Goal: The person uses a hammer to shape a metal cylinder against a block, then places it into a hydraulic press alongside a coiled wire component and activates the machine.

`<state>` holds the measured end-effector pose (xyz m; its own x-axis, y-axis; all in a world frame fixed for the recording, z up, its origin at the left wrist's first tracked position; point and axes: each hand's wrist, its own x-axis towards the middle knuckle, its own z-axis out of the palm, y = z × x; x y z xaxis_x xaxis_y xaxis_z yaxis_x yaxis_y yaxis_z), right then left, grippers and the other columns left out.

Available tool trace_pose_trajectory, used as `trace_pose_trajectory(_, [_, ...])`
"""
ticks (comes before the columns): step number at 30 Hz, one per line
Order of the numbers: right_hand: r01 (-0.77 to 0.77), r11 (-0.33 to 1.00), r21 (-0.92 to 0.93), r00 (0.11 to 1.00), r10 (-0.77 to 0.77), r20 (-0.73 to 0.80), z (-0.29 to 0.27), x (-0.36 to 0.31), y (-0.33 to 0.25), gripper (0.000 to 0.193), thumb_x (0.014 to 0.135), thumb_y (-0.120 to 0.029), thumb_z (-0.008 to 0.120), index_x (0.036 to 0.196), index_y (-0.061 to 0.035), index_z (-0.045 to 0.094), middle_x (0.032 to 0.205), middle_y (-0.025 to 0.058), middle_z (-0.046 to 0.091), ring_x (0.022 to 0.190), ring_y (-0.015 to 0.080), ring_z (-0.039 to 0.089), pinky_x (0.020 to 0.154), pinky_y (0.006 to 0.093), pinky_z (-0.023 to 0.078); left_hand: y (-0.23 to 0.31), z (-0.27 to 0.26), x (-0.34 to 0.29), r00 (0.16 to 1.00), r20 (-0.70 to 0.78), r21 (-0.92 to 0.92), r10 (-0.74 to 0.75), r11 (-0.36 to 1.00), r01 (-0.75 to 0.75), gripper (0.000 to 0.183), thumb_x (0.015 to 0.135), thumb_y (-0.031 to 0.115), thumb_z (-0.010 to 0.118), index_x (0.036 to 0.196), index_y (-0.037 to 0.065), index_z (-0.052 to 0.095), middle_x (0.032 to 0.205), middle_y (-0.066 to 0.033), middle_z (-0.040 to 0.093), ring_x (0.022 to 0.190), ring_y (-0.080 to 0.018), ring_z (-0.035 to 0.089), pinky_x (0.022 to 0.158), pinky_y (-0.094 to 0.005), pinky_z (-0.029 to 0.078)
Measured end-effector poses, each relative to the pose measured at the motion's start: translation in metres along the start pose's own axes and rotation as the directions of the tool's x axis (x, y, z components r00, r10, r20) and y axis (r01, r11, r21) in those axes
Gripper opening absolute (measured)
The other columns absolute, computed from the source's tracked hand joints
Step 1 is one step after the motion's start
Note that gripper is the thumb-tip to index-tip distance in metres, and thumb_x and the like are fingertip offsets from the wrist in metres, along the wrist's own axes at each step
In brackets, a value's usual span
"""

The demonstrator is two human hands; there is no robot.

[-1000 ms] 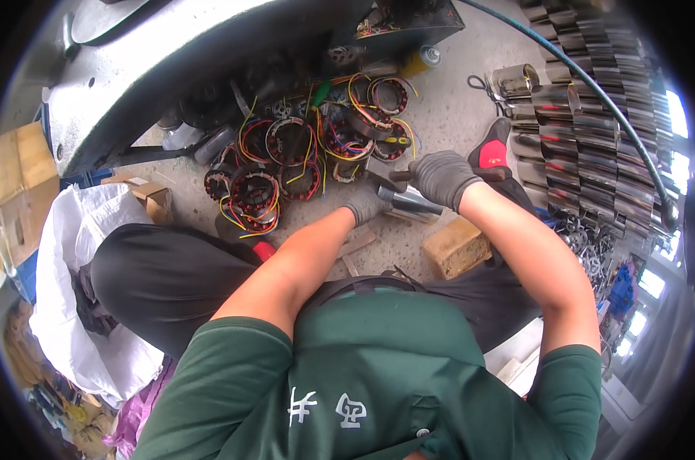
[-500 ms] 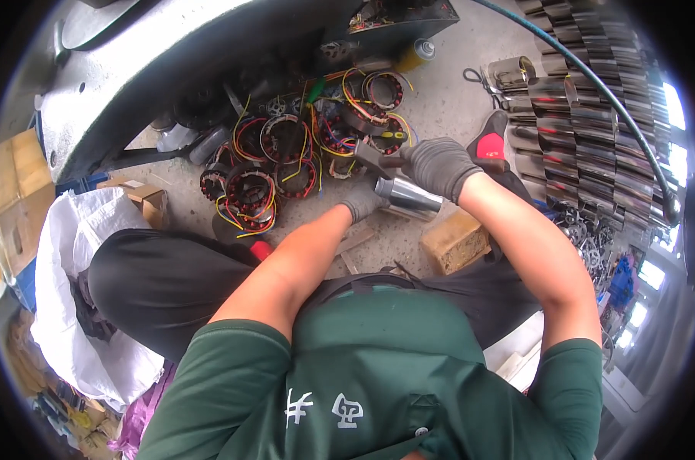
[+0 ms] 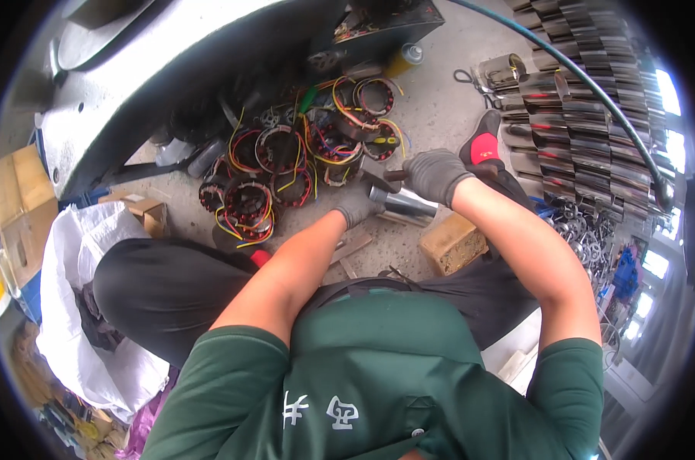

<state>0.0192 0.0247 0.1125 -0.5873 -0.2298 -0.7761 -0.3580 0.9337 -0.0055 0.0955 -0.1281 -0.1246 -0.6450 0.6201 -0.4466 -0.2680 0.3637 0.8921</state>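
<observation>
My right hand (image 3: 436, 175), in a grey glove, is closed around the handle of a hammer (image 3: 378, 172). The hammer's dark head hangs right over the left end of a shiny metal tube (image 3: 410, 207). My left hand (image 3: 358, 207), gloved too, grips that end of the tube; its fingertips are partly hidden. The tube lies tilted just above the floor, close to a worn tan block (image 3: 451, 244). Beyond the left hand sits a cluster of ring-shaped motor stators (image 3: 246, 201) with red, yellow and blue wires.
Rows of metal tubes (image 3: 566, 115) are stacked at the right, with a dark hose (image 3: 589, 73) arching across them. Loose metal parts (image 3: 581, 230) lie below. A white sack (image 3: 71, 253) and cardboard boxes (image 3: 25, 203) stand at the left; a yellow can (image 3: 403, 60) is at the back.
The hammer head has come down nearer to the tube's left end. The tube and my left hand have shifted slightly in view, as the whole picture has moved a little.
</observation>
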Motion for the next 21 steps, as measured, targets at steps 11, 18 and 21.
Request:
trace_pose_trajectory(11, [0.018, 0.999, -0.041, 1.0, -0.019, -0.008, 0.005, 0.005, 0.006, 0.029, 0.096, -0.022, 0.054, 0.112, -0.0242, 0.078, 0.104, 0.0145, 0.076, 0.095, 0.0322, 0.074, 0.082, 0.0444, 0.058, 0.028, -0.011, -0.003, 0.994, 0.111, 0.065, -0.02, 0.998, 0.013, 0.063, 0.071, 0.014, 0.085, 0.131, 0.01, 0.068, 0.129, -0.0195, 0.067, 0.12, -0.0341, 0.063, 0.101, -0.0395, 0.05])
trace_pose_trajectory(18, [-0.016, 0.999, -0.043, 0.999, 0.017, 0.039, 0.031, 0.002, 0.015, 0.029, 0.096, -0.027, 0.056, 0.111, -0.0143, 0.078, 0.103, 0.0171, 0.076, 0.096, 0.033, 0.075, 0.084, 0.0473, 0.057, 0.029, -0.012, -0.005, 0.978, 0.206, -0.083, -0.042, 0.995, 0.06, 0.063, 0.071, 0.012, 0.088, 0.129, 0.0, 0.064, 0.119, -0.0171, 0.072, 0.108, -0.0305, 0.067, 0.097, -0.0407, 0.052])
trace_pose_trajectory(21, [-0.006, 0.985, -0.174, 0.994, 0.025, 0.106, 0.023, 0.01, 0.018, 0.031, 0.1, -0.032, 0.052, 0.118, -0.0239, 0.076, 0.106, 0.0159, 0.076, 0.096, 0.032, 0.075, 0.084, 0.0471, 0.057, -0.01, 0.005, 0.006, 0.995, 0.08, -0.035, -0.064, 0.997, 0.067, 0.06, 0.07, 0.012, 0.088, 0.125, 0.002, 0.067, 0.117, -0.0163, 0.073, 0.106, -0.0304, 0.068, 0.095, -0.0396, 0.053])
